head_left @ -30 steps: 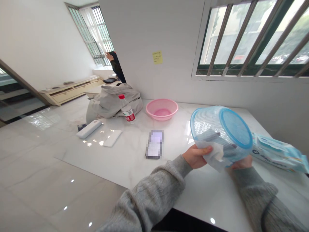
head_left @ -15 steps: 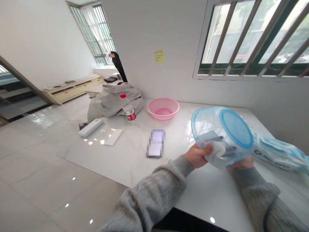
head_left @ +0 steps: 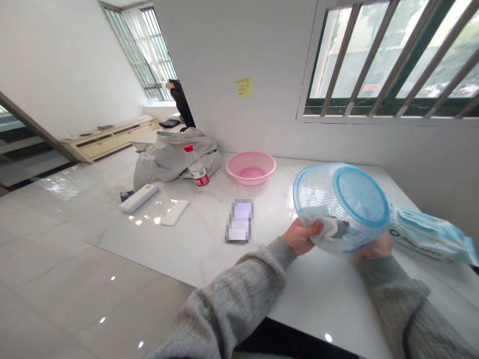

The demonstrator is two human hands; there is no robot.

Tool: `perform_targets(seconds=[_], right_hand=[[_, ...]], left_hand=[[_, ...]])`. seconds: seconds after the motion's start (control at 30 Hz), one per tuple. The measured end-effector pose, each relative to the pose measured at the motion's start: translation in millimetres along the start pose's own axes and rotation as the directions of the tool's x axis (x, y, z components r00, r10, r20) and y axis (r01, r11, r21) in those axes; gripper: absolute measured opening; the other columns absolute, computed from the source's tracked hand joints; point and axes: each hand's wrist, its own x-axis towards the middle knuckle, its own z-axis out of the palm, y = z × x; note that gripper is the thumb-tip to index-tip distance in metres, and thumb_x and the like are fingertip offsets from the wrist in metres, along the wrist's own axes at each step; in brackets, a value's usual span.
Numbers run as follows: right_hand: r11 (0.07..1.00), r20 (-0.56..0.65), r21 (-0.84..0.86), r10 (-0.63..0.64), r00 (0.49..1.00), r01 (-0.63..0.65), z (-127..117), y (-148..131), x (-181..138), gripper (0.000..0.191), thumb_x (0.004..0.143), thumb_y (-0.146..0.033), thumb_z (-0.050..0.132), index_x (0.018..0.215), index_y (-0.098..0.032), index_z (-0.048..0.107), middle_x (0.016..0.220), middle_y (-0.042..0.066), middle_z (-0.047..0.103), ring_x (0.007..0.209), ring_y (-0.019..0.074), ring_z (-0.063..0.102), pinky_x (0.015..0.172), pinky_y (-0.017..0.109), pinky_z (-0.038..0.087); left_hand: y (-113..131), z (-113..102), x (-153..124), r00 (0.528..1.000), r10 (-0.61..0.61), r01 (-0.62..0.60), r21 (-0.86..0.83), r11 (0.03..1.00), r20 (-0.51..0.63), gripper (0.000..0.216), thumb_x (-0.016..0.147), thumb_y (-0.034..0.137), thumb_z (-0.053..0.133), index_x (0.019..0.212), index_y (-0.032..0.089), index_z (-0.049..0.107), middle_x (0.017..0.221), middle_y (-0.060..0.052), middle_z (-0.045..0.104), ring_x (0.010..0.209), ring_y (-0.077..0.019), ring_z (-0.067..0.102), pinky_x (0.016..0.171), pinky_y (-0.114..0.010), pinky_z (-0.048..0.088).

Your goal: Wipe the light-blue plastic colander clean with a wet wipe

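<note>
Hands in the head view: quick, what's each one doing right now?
Left hand: closed, holding a white cloth against a blue-rimmed plastic basket.
Right hand: holding that basket at its lower edge.

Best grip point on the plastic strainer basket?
Probably the blue ring at its end, coming from below on the right, where the right hand supports it. The ring looks stiffer than the thin mesh wall, and the white cloth in the left hand covers the left side.

That strainer (head_left: 339,207) is thin, glossy see-through plastic, the cloth (head_left: 329,228) looks soft and matt, the countertop (head_left: 322,294) is super shiny polished stone, and the basin (head_left: 250,167) is smooth plastic.
</note>
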Motion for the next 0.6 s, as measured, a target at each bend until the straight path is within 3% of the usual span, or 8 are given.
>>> perform_targets(seconds=[0.1,0.27,0.43,0.6], right_hand=[[1.000,-0.020,-0.008,0.026,0.999,-0.026,9,-6,-9,0.006,0.074,-0.016,0.066,0.077,-0.021,0.066,0.102,0.003,0.074,0.107,0.0193,0.069,0.101,0.036,0.057],[0.998,-0.014,-0.002,0.064,0.998,-0.064,22,-18,-22,0.011,0.068,-0.011,0.068,0.076,-0.017,0.067,0.098,0.004,0.074,0.104,0.0195,0.070,0.101,0.034,0.057],[0.994,-0.073,-0.001,0.106,0.992,-0.107,22,-26,-20,0.014,0.066,-0.009,0.067,0.079,-0.016,0.068,0.095,0.003,0.073,0.102,0.0187,0.069,0.097,0.033,0.058],[0.996,-0.132,0.028,0.083,0.988,-0.080,21,-31,-20,0.017,0.064,-0.006,0.063,0.078,-0.015,0.068,0.098,0.004,0.073,0.106,0.0174,0.069,0.098,0.028,0.056]], left_hand=[[1,0,1,1.000,0.007,-0.007,0.008,1.000,-0.012,0.061,0.062,0.056,0.093,0.098,0.011,0.076,0.105,-0.019,0.076,0.119,-0.0396,0.067,0.104,-0.050,0.050],[2,-4,4,0.999,0.002,-0.002,0.003,1.000,-0.051,0.060,0.062,0.054,0.094,0.098,0.009,0.077,0.099,-0.018,0.076,0.113,-0.0369,0.070,0.105,-0.049,0.049],[0,-12,7,0.986,-0.046,0.042,-0.027,0.999,-0.160,0.058,0.058,0.046,0.098,0.099,0.010,0.078,0.096,-0.014,0.077,0.103,-0.0304,0.072,0.104,-0.045,0.048],[0,-14,10,0.966,-0.004,0.000,-0.014,1.000,-0.259,0.064,0.060,0.052,0.095,0.102,0.008,0.077,0.093,-0.014,0.078,0.100,-0.0299,0.073,0.102,-0.045,0.050]])
